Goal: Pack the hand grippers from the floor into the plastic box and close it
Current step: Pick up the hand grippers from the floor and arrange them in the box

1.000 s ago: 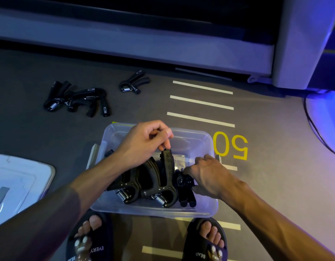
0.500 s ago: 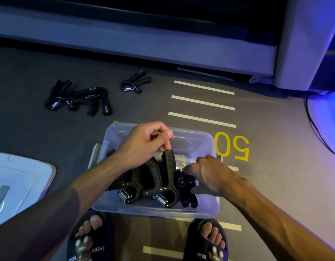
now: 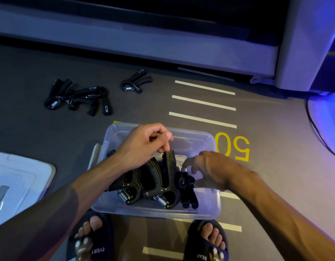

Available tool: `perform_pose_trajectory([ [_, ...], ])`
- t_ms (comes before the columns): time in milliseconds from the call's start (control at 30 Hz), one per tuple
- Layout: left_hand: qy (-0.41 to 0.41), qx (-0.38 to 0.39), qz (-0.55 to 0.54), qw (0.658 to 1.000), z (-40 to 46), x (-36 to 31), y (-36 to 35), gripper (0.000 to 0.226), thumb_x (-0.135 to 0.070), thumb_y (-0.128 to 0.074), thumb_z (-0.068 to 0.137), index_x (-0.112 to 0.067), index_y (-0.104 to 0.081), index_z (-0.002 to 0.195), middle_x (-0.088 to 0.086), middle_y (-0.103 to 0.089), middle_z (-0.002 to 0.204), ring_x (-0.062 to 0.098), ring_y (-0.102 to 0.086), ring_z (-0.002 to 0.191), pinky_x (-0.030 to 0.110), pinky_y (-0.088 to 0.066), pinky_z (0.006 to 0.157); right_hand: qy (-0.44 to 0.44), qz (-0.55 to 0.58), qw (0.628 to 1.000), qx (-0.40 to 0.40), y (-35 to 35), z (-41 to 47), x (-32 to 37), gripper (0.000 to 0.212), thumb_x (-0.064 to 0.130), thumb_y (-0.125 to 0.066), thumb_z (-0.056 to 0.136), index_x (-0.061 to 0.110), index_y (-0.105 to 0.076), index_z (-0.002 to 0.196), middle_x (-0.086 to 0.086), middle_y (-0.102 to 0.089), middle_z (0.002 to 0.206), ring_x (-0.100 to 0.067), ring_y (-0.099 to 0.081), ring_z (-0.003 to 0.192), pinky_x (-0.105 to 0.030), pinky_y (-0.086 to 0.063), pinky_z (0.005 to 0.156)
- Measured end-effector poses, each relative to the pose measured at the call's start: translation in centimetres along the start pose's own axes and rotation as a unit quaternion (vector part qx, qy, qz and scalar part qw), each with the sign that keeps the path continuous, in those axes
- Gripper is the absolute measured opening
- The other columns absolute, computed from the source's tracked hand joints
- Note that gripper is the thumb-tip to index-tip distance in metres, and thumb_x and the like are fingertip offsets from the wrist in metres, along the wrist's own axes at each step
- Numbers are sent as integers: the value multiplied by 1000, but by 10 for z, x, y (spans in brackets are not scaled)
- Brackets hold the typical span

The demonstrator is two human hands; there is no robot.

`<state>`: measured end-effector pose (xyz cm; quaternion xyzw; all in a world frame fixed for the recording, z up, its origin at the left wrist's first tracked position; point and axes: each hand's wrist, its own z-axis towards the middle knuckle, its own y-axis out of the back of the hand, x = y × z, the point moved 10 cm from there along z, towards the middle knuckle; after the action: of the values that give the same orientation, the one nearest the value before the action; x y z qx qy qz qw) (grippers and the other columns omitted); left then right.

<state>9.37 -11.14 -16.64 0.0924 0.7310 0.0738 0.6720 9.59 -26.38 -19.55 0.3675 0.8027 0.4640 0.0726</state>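
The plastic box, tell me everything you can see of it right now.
The plastic box is a clear, rounded-corner rectangular tub with a lipped rim, standing open and upright on the grey floor just ahead of the person's sandalled feet. Several black hand grippers with steel springs stand packed inside, toward its near wall. The left hand pinches one gripper's handle tip above it; the right hand, blurred, hovers over its right side. Its lid lies apart, to the left.

Clear rectangular plastic box [image 3: 209, 208] on grey floor [image 3: 275, 157], just ahead of black slippers [image 3: 99, 249]. Three black sprung hand grippers [image 3: 159, 187] inside box. Pile of loose black grippers [image 3: 78, 98] behind-left; single gripper [image 3: 134, 82] right of pile. White plastic lid [image 3: 20, 178] left of box.
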Motion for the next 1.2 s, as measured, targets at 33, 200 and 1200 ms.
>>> perform_pose_trajectory([
  [33, 0, 1, 0, 1000, 0, 2, 1, 24, -31, -58, 97, -12, -70, 88, 0, -75, 74, 13, -66, 66, 25, -53, 69, 0, 19, 1000, -4, 9, 0, -3, 52, 32, -72, 84, 38, -54, 133, 10, -69, 114, -18, -62, 103, -28, -47, 80],
  [200, -6, -16, 28, 999, 3, 8, 13, 20, -25, -59, 101, -15, -70, 87, 0, -74, 74, 17, -68, 69, 32, -55, 72, 40, 85, 990, -106, 69, 13, -7, 25, 16, -62, 92, 21, -70, 115, 9, -74, 102, -16, -64, 86, -25, -48, 77],
  [1200, 145, 84, 20, 986, 61, 108, 86, 26, -48, -57, 94, -28, -69, 107, 1, -72, 94, 28, -65, 88, 50, -54, 82, -78, -49, 990, -106, 111, 394, -66, 89, 15, -55, 91, 19, 1, 160, 5, 0, 169, -26, -4, 155, -57, -7, 123],
])
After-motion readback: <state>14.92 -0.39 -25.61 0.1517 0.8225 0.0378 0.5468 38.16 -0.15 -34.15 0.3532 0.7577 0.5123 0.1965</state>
